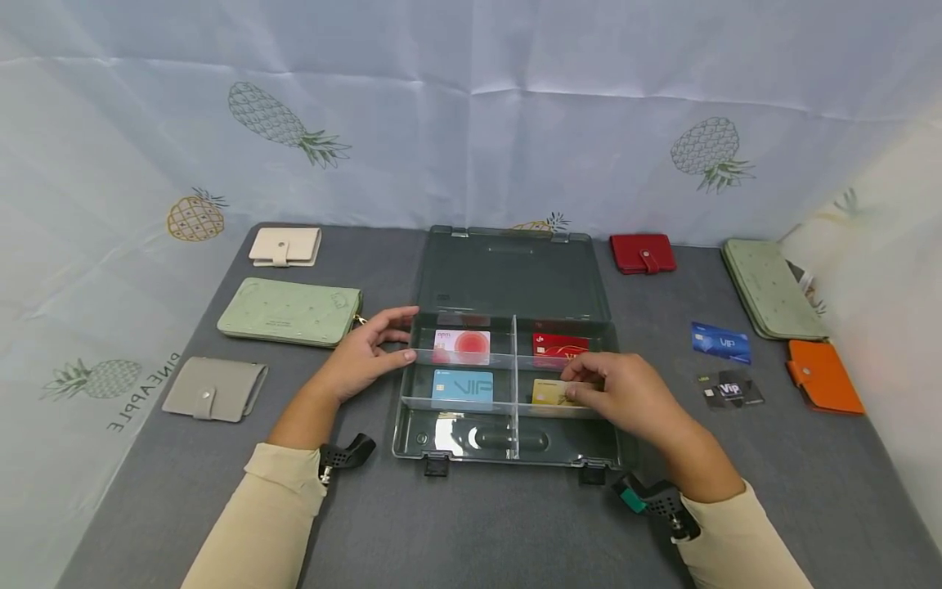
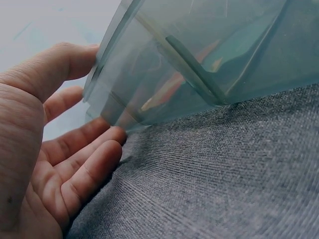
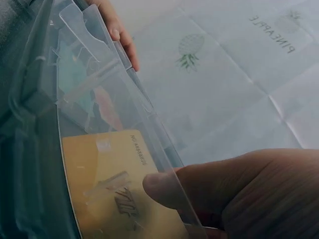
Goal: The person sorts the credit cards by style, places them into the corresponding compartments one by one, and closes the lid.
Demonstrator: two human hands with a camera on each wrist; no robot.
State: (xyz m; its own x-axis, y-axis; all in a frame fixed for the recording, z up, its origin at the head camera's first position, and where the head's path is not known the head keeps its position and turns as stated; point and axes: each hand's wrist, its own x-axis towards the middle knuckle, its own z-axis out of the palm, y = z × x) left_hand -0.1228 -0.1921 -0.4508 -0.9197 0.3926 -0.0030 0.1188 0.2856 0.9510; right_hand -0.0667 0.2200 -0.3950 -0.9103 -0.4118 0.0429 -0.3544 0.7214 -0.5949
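A dark translucent case [image 1: 459, 448] lies with its lid [image 1: 511, 274] folded back, clear dividers splitting the base into several compartments. My right hand [image 1: 625, 394] pinches a gold card [image 1: 546, 393] in the right middle compartment. In the right wrist view my thumb lies across the face of the gold card [image 3: 102, 172]. My left hand [image 1: 361, 357] touches the case's left side, its thumb on the rim and its fingers loosely extended beside the wall. A pink-and-white card [image 1: 461, 347], a light blue VIP card [image 1: 462, 386] and a red card [image 1: 555, 348] sit in other compartments.
On the left lie a cream wallet [image 1: 285, 247], a long green wallet [image 1: 287, 312] and a grey wallet [image 1: 213, 390]. To the right are a red wallet [image 1: 642, 254], green wallet [image 1: 773, 290], orange wallet [image 1: 826, 376], blue card [image 1: 721, 342] and black card [image 1: 730, 388].
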